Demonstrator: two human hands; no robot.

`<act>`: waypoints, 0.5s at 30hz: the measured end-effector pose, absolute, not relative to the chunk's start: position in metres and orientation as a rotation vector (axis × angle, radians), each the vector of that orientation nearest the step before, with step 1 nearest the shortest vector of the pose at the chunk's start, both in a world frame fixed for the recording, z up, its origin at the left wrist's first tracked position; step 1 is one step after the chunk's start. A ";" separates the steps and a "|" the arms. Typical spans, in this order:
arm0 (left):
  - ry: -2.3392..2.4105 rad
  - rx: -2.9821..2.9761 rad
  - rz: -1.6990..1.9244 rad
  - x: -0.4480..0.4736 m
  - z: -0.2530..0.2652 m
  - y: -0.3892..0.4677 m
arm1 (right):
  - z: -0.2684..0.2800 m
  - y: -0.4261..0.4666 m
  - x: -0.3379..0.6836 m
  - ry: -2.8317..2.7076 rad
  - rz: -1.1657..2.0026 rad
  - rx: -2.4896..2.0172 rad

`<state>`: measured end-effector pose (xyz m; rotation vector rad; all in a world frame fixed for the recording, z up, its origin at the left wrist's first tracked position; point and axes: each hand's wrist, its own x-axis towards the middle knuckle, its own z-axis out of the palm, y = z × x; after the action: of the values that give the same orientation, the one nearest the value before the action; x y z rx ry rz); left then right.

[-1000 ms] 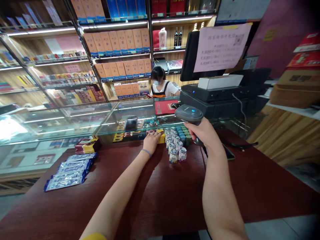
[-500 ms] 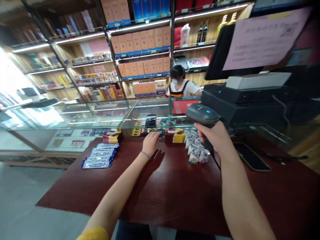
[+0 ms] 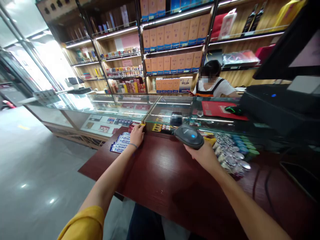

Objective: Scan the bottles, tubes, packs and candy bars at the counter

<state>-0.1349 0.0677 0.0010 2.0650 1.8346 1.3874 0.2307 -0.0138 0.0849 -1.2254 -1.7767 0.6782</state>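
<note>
Grey-black plastic with a glowing blue light, a handheld barcode scanner is hovering above the bench, near its far edge, and your right hand is gripping it from below. Your left hand is resting on a small stack of dark-red and yellow packets at the bench's far left; its fingers are bending over the stack, but you cannot tell whether they are gripping anything. Just beside that hand, blue-and-white shiny sachets are lying in an overlapping row. Right of the scanner, clear jars with silvery lids are standing in rows, with blue and green round containers standing next to them. Your dark reddish-brown wooden bench is carrying all of these. Beyond it, a long glass display case is running leftward, and a co-worker in a white top and dark apron is sitting or standing behind it. Orange-and-blue boxes are lining the shelves.
</note>
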 end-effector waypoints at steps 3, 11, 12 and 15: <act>1.987 2.083 1.254 -0.157 -0.007 0.074 | 0.059 -0.009 0.218 -1.829 0.707 -1.241; 2.166 2.069 0.977 -0.175 -0.017 0.090 | 0.039 -0.003 0.204 -1.957 0.693 -1.279; 2.167 2.077 0.983 -0.174 -0.017 0.090 | 0.038 -0.003 0.203 -1.968 0.690 -1.280; 2.156 2.111 1.014 -0.171 -0.014 0.086 | 0.036 -0.002 0.203 -1.989 0.691 -1.283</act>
<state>-0.1711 0.0860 -0.0140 2.1106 2.1558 1.0143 0.2031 -0.0015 0.0361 -1.2826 -1.9892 0.6909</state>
